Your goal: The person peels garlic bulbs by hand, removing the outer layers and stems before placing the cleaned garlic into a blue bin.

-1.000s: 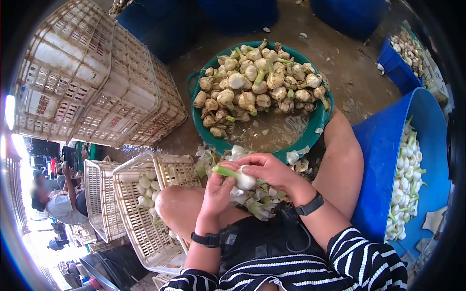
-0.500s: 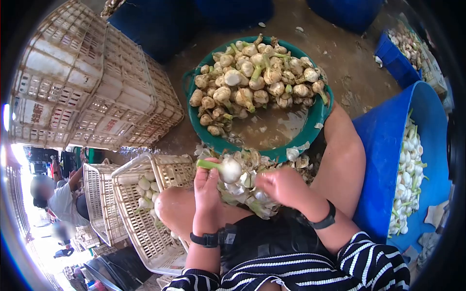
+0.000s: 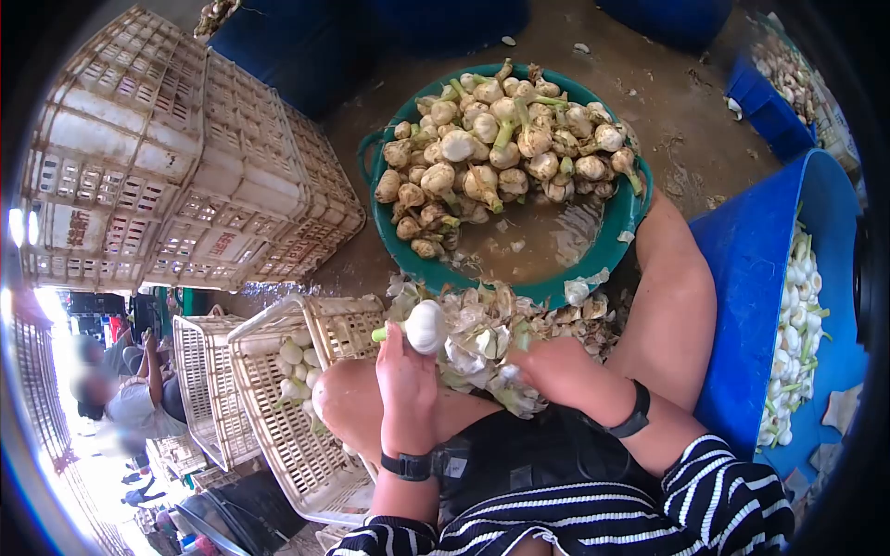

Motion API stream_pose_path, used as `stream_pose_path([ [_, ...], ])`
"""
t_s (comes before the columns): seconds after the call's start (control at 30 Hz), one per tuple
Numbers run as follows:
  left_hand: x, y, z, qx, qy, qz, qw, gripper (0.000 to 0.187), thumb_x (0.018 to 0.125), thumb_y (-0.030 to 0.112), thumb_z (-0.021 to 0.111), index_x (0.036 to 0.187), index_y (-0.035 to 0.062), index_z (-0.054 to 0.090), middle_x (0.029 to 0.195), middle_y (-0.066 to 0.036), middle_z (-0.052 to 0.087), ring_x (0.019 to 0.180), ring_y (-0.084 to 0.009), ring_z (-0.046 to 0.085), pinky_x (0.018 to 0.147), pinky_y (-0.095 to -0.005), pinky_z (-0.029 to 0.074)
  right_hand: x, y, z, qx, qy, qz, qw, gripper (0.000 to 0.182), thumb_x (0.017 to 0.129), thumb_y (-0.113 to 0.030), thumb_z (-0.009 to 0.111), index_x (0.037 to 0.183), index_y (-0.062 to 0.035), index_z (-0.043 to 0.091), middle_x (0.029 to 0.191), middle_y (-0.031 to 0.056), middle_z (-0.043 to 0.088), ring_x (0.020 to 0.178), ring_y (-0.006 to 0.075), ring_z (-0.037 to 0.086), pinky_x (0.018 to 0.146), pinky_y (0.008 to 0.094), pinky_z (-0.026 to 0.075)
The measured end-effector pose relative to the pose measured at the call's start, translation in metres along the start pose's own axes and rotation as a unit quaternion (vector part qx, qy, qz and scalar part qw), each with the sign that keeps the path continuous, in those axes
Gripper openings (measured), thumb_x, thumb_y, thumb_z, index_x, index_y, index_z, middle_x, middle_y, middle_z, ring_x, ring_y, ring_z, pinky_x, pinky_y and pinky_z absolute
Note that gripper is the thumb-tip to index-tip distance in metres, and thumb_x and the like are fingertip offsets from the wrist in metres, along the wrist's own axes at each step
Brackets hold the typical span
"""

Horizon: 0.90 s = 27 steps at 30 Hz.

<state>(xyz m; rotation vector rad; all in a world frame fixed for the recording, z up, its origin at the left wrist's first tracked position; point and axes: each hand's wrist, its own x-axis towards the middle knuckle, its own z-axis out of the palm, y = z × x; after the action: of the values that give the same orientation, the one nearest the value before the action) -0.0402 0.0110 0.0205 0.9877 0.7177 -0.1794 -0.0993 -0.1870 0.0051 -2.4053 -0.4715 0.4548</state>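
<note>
Grips a white garlic bulb (image 3: 426,327) in L hand (image 3: 408,372), pinched nr. the neck btwn thumb & fingers, w/ green stem (image 3: 378,334) poking out to L, above a heap of loose skins (image 3: 473,357). Reaches low over same heap w/ R hand (image 3: 559,366), fingers curled but blurred; can't tell whether grasping a scrap or nothing. Appears to be at peeling stage, judging by bare, pale bulb & husks below. Calls next, prob., for a steady L-hand hold and a light R-hand fingertip pass for any leftover skin, w/o bruising.

Looks round, smooth & faintly ridged in hand, vs. papery, crumpled, cream-to-tan skins below. Pictured beyond, in round green basin (image 3: 428,271): soil-stained bulbs (image 3: 482,181) w/ rough wrappers & stubby stalks, piled over a wet-looking brown bottom. Seen at far R, in smooth-walled blue tub (image 3: 742,287): glossy white bulbs (image 3: 799,306) w/ green stems. Shown at L, in slatted off-white plastic crate (image 3: 269,417), beside knee: more pale, rounded bulbs (image 3: 290,351).
</note>
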Motion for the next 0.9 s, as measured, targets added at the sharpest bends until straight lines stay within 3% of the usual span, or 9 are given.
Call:
stream_pose_path([
  [0.17, -0.019, 0.036, -0.068, -0.052, -0.061, 0.208, 0.975, 0.025, 0.089, 0.028, 0.048, 0.089, 0.0035, 0.054, 0.093, -0.009, 0.059, 0.079, -0.0191, 0.057, 0.067, -0.0341, 0.048, 0.070, 0.008, -0.040, 0.277, 0.201, 0.092, 0.935, 0.035, 0.078, -0.033, 0.060, 0.100, -0.0068, 0.059, 0.087, 0.0191, 0.061, 0.082, 0.0344, 0.060, 0.071, 0.0443, 0.047],
  [0.27, -0.019, 0.073, -0.131, 0.451, 0.089, 0.427, 0.779, 0.031, 0.091, 0.031, 0.043, 0.102, 0.0023, 0.048, 0.094, -0.009, 0.056, 0.078, -0.0187, 0.053, 0.066, -0.0329, 0.048, 0.138, 0.077, -0.035, 0.163, 0.399, 0.210, 0.878, 0.041, 0.076, -0.032, 0.062, 0.102, -0.0010, 0.057, 0.095, 0.0204, 0.060, 0.085, 0.0340, 0.059, 0.071, 0.0394, 0.047],
  [0.33, -0.044, 0.090, -0.083, -0.291, 0.153, 0.155, 0.931, 0.036, 0.089, 0.033, 0.046, 0.105, 0.0005, 0.047, 0.095, -0.010, 0.055, 0.076, -0.0195, 0.054, 0.064, -0.0325, 0.049, 0.180, 0.104, -0.021, 0.141, 0.407, 0.264, 0.863, 0.040, 0.076, -0.032, 0.062, 0.100, 0.0002, 0.058, 0.095, 0.0214, 0.060, 0.088, 0.0343, 0.058, 0.073, 0.0403, 0.047],
  [0.43, -0.021, 0.051, -0.055, -0.025, 0.014, 0.224, 0.974, 0.037, 0.084, 0.031, 0.057, 0.110, 0.0055, 0.051, 0.106, -0.013, 0.055, 0.086, -0.0204, 0.056, 0.071, -0.0311, 0.050, 0.212, 0.124, -0.003, 0.207, 0.252, 0.313, 0.892, 0.033, 0.077, -0.030, 0.060, 0.093, -0.0009, 0.060, 0.091, 0.0221, 0.061, 0.087, 0.0349, 0.059, 0.074, 0.0434, 0.047],
  [0.5, -0.009, 0.030, -0.006, 0.425, 0.052, 0.369, 0.825, 0.043, 0.079, 0.022, 0.063, 0.117, 0.0059, 0.049, 0.113, -0.015, 0.053, 0.093, -0.0267, 0.056, 0.077, -0.0355, 0.048, 0.200, 0.103, 0.011, 0.147, 0.250, 0.243, 0.926, 0.027, 0.077, -0.027, 0.060, 0.085, -0.0008, 0.062, 0.083, 0.0220, 0.061, 0.081, 0.0366, 0.059, 0.070, 0.0444, 0.047],
  [0.73, 0.018, -0.030, 0.049, 0.698, -0.194, 0.146, 0.674, 0.037, 0.081, 0.020, 0.059, 0.112, 0.0023, 0.049, 0.112, -0.019, 0.053, 0.097, -0.0324, 0.056, 0.081, -0.0382, 0.046, 0.057, 0.017, -0.027, 0.518, 0.121, 0.163, 0.831, 0.039, 0.073, -0.026, 0.070, 0.102, -0.0010, 0.060, 0.086, 0.0147, 0.062, 0.078, 0.0294, 0.060, 0.072, 0.0393, 0.047],
  [0.77, 0.015, -0.041, 0.048, 0.694, -0.198, 0.148, 0.676, 0.037, 0.081, 0.020, 0.059, 0.112, 0.0023, 0.049, 0.112, -0.019, 0.053, 0.097, -0.0324, 0.056, 0.081, -0.0382, 0.046, 0.046, 0.015, -0.025, 0.513, 0.124, 0.165, 0.833, 0.039, 0.073, -0.026, 0.070, 0.102, -0.0010, 0.060, 0.086, 0.0147, 0.062, 0.078, 0.0294, 0.060, 0.072, 0.0393, 0.047],
  [0.83, 0.007, -0.060, 0.044, 0.138, -0.169, -0.014, 0.976, 0.027, 0.089, 0.021, 0.048, 0.107, 0.0006, 0.049, 0.108, -0.015, 0.056, 0.094, -0.0250, 0.057, 0.078, -0.0326, 0.048, 0.026, 0.009, -0.019, 0.173, 0.320, 0.032, 0.931, 0.053, 0.074, -0.022, 0.070, 0.117, 0.0011, 0.049, 0.108, 0.0156, 0.056, 0.100, 0.0274, 0.054, 0.087, 0.0370, 0.042],
  [0.9, -0.004, -0.061, 0.048, 0.083, -0.161, -0.042, 0.983, 0.024, 0.092, 0.012, 0.036, 0.111, 0.0011, 0.046, 0.106, -0.014, 0.057, 0.093, -0.0232, 0.058, 0.079, -0.0334, 0.049, 0.022, 0.013, 0.004, 0.317, 0.207, 0.055, 0.924, 0.071, 0.075, -0.022, 0.070, 0.129, 0.0034, 0.033, 0.124, 0.0194, 0.043, 0.117, 0.0259, 0.041, 0.098, 0.0348, 0.033],
])
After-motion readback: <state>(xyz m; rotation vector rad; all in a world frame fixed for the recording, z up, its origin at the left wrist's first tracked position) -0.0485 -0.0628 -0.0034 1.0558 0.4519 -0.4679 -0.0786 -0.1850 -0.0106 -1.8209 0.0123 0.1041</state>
